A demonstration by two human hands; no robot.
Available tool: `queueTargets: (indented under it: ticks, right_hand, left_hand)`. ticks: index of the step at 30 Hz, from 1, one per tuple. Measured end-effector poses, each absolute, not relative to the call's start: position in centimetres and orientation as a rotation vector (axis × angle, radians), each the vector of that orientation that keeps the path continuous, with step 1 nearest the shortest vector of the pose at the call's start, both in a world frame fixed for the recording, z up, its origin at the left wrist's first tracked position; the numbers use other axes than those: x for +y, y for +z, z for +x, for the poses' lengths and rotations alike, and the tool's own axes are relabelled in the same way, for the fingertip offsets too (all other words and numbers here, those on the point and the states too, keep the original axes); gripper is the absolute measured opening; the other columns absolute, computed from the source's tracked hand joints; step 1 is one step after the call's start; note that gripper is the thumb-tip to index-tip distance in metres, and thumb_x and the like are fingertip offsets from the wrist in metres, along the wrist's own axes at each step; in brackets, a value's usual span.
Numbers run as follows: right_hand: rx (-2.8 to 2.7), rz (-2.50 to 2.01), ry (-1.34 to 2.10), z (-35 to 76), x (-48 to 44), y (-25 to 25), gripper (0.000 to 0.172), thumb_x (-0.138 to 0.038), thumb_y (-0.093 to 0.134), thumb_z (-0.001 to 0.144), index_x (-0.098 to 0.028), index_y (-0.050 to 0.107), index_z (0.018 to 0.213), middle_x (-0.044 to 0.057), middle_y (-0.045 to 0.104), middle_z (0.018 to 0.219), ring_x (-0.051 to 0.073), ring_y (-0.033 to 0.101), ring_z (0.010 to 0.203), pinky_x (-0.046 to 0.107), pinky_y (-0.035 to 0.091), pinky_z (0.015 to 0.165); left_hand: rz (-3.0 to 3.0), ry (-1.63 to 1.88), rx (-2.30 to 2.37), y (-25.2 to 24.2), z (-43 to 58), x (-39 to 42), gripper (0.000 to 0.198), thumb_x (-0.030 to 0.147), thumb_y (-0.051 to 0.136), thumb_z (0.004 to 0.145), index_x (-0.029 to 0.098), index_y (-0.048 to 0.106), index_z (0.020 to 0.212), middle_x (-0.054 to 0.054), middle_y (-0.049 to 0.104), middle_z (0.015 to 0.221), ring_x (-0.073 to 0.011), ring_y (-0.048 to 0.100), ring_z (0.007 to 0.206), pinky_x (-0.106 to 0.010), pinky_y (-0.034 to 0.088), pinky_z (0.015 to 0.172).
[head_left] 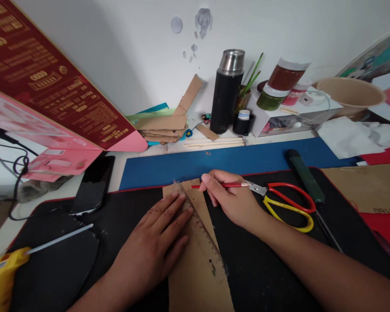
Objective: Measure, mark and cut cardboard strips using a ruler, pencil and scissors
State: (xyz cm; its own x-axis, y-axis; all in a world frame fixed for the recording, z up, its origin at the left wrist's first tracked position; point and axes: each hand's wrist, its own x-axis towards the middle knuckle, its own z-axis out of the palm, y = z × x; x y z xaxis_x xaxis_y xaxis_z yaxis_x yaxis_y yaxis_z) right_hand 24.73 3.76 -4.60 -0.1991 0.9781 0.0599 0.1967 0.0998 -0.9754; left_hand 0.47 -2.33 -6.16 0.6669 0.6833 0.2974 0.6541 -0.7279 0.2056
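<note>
A strip of brown cardboard [188, 281] lies lengthwise in front of me on a black mat. On it, set at a slant, is a clear plastic ruler [205, 236] with marks along its edge. My left hand [154, 236] lies flat over the ruler and cardboard, fingers stretched out, hiding part of both. My right hand [227, 197] pinches a red pencil [229, 185], whose tip points left, close to the ruler's far end. Just right of that hand are scissors [289, 203] with red and yellow handles; their blades are partly hidden behind it.
A yellow glue gun [8, 271] and a phone [92, 184] lie to the left. Beyond the mat [133, 208] stand a black flask [226, 93], paint jars [273, 97] and cardboard scraps [162, 125]. A dark green-handled tool [305, 175] lies right of the scissors. A red box panel [61, 82] leans at left.
</note>
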Motion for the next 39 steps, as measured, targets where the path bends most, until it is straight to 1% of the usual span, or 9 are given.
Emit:
queueTargets:
  ticks: [8,15,21,26,31,35,39]
  right_hand:
    - [-1.539,-1.201,1.186,24.74,3.69,-4.59,0.042,-0.049,0.056,0.107,-0.022,0.071,0.079,-0.006,0.051,0.057,0.013,0.047,0.055,0.029,0.037,0.058]
    - [-1.544,-1.208,1.173,24.73,3.69,-4.62,0.042,-0.050,0.056,0.107,-0.022,0.072,0.080,-0.005,0.052,0.058,0.013,0.049,0.056,0.029,0.037,0.057]
    - [-1.515,-1.208,1.218,24.67,3.62,-4.68,0.045,-0.055,0.057,0.107,-0.021,0.072,0.082,-0.005,0.053,0.057,0.014,0.049,0.055,0.028,0.036,0.055]
    - [-1.517,-1.192,1.237,24.72,3.63,-4.70,0.046,-0.058,0.056,0.106,-0.021,0.072,0.084,-0.005,0.053,0.058,0.013,0.048,0.055,0.027,0.037,0.055]
    - [-1.539,-1.164,1.218,24.59,3.74,-4.78,0.042,-0.053,0.057,0.106,-0.021,0.071,0.083,-0.005,0.053,0.059,0.013,0.049,0.055,0.027,0.038,0.057]
    - [-1.566,-1.143,1.210,24.50,3.77,-4.98,0.040,-0.051,0.057,0.107,-0.020,0.073,0.086,-0.004,0.058,0.063,0.013,0.052,0.057,0.027,0.040,0.058]
    - [-1.548,-1.096,1.256,24.37,3.69,-5.00,0.040,-0.050,0.057,0.107,-0.020,0.072,0.085,-0.003,0.060,0.066,0.013,0.054,0.058,0.027,0.042,0.058]
  left_hand:
    - [2.788,0.550,1.124,-6.22,0.47,-2.37,0.049,0.024,0.057,0.106,0.018,0.057,0.155,-0.014,0.053,0.165,-0.0340,0.046,0.155,-0.057,0.054,0.118]
    - [2.805,0.537,1.121,-6.12,0.44,-2.36,0.048,0.025,0.057,0.106,0.017,0.058,0.153,-0.015,0.054,0.164,-0.0341,0.047,0.155,-0.057,0.054,0.117]
    - [2.776,0.559,1.135,-6.11,0.54,-2.37,0.048,0.025,0.057,0.106,0.018,0.058,0.154,-0.014,0.055,0.163,-0.0338,0.048,0.154,-0.056,0.053,0.119]
    - [2.804,0.545,1.125,-6.21,0.49,-2.36,0.048,0.025,0.057,0.106,0.018,0.058,0.153,-0.014,0.054,0.164,-0.0333,0.047,0.155,-0.057,0.054,0.117]
    - [2.810,0.564,1.128,-6.34,0.51,-2.37,0.047,0.025,0.056,0.107,0.017,0.058,0.153,-0.015,0.056,0.162,-0.0326,0.047,0.155,-0.056,0.054,0.118]
    - [2.788,0.575,1.124,-6.48,0.51,-2.41,0.047,0.026,0.056,0.107,0.018,0.059,0.153,-0.014,0.056,0.162,-0.0324,0.046,0.155,-0.056,0.052,0.119]
    - [2.793,0.573,1.143,-6.55,0.47,-2.45,0.046,0.028,0.055,0.108,0.018,0.058,0.153,-0.014,0.056,0.162,-0.0321,0.047,0.155,-0.055,0.053,0.119]
